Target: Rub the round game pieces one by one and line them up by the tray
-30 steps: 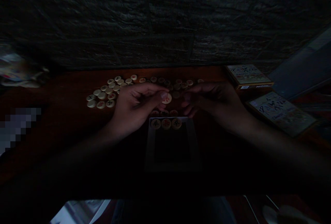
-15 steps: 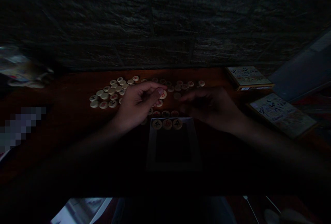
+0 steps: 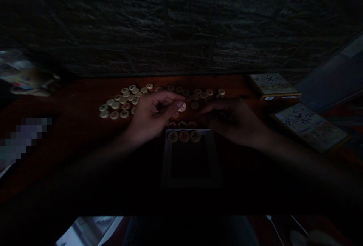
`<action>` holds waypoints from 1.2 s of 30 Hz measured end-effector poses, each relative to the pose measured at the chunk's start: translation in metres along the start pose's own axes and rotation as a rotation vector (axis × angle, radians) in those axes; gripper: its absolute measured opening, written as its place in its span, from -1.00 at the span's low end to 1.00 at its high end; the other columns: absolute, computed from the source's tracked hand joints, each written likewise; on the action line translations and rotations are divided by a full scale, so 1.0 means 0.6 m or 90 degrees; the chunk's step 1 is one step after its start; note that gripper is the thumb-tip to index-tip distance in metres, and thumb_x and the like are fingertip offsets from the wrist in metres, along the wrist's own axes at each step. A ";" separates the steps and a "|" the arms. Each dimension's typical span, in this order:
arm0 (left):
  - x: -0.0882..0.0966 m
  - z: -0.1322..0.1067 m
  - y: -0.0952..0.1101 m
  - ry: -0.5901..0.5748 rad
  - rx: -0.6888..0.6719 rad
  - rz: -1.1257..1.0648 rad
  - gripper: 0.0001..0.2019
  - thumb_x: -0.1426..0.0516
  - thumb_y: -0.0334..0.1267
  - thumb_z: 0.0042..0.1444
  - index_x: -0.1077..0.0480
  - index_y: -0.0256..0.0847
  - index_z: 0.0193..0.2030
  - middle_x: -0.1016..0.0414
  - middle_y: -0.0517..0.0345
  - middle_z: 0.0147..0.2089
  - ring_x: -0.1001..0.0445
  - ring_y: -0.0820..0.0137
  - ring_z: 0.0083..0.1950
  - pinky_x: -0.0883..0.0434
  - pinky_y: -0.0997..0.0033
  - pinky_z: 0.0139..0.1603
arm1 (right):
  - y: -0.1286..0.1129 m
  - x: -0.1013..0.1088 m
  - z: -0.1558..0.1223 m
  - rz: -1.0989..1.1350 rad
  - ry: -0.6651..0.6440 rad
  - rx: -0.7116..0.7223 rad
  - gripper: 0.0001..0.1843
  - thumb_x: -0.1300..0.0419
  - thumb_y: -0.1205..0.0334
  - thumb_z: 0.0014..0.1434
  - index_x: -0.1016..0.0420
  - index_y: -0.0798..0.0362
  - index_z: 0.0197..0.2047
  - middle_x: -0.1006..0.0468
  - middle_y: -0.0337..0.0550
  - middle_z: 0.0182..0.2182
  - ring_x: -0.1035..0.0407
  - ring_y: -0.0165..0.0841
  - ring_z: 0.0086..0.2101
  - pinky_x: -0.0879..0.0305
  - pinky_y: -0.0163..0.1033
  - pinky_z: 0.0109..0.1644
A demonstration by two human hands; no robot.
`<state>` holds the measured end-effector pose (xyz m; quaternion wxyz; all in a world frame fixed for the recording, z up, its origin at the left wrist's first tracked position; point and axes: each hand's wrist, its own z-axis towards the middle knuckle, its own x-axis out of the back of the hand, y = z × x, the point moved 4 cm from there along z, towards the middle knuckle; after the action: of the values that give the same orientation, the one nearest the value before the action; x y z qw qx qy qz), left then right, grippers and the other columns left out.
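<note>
Round cream game pieces with red or black characters lie scattered on a reddish-brown table. My left hand pinches one round piece between thumb and fingers. My right hand rests palm down beside it, fingers curled over the pieces; whether it holds one is lost in the dark. In front of both hands sits a shallow dark box with a pale rim, and three pieces stand in a row along its far edge.
A dark stone-textured wall runs behind the table. Two printed box parts lie at the right, a crumpled bag at the far left. The scene is very dim.
My left hand has drawn slightly back and left with its piece still pinched. My right hand has lowered and flattened over the pieces. The view has shifted a little.
</note>
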<state>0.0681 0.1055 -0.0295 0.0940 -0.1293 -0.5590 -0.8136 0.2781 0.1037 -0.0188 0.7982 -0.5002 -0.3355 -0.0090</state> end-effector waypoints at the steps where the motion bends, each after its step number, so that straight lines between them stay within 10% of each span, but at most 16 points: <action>1: -0.001 -0.001 0.001 -0.002 0.002 -0.011 -0.84 -0.36 -0.26 0.18 -0.64 -0.17 -0.10 -0.73 0.16 -0.25 -0.67 0.42 -0.31 -0.57 0.52 -0.29 | 0.001 0.000 0.000 -0.006 0.005 0.000 -0.86 -0.28 0.37 0.21 -0.70 0.11 -0.22 -0.74 -0.15 -0.30 -0.60 -0.32 -0.32 -0.45 -0.28 -0.26; 18: -0.024 -0.025 0.022 -0.129 -0.010 -0.187 -0.75 -0.39 -0.40 0.15 -0.66 -0.15 -0.02 -0.75 0.15 -0.07 -0.74 0.34 -0.10 -0.67 0.47 -0.04 | 0.003 -0.008 -0.001 0.233 0.035 -0.035 -0.77 -0.47 0.25 0.14 -0.74 -0.04 -0.09 -0.76 -0.22 -0.23 -0.65 -0.33 -0.20 -0.54 -0.28 -0.07; 36: -0.023 -0.044 0.042 -0.105 -0.067 -0.024 -0.71 -0.40 -0.25 0.15 -0.66 -0.07 0.04 -0.74 0.13 -0.05 -0.74 0.28 -0.11 -0.68 0.36 -0.01 | -0.010 -0.010 -0.003 0.310 -0.001 -0.112 -0.78 -0.45 0.07 0.17 -0.74 0.07 -0.27 -0.68 -0.19 -0.44 -0.49 -0.42 -0.46 -0.42 -0.35 -0.37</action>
<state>0.0859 0.0723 -0.0206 0.0256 -0.1904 -0.5234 -0.8301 0.2723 0.0975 -0.0175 0.7298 -0.6339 -0.2041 0.1544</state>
